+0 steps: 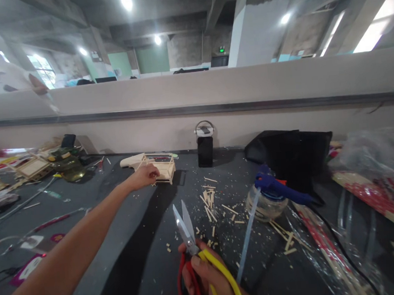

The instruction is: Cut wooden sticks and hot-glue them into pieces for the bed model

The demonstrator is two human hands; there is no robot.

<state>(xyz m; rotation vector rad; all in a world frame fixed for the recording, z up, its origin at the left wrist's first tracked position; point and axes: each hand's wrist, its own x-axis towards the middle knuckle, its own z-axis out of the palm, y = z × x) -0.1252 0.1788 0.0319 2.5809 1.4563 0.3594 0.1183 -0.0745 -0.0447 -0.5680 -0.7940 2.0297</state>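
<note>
My left hand (pixel 148 175) reaches far over the table with its fingers curled closed at the left side of a small wooden stick model (pixel 166 170); the fingertips are partly hidden against it. The model is an open frame of thin pale sticks, standing near the back wall. Low in the middle, my right hand (pixel 207 274) grips a pair of scissors (pixel 187 230) by its red and yellow handles. The scissors' blades point up and away, spread apart, with nothing between them.
Short cut sticks (pixel 209 199) and crumbs litter the table. A blue glue gun (pixel 282 187) rests on a glass jar (pixel 265 206) at right, near bagged sticks (pixel 322 242). A black phone (pixel 205 151) stands at the back. Cables (pixel 52 221) lie left. A person's hand (pixel 38 85) shows beyond the partition.
</note>
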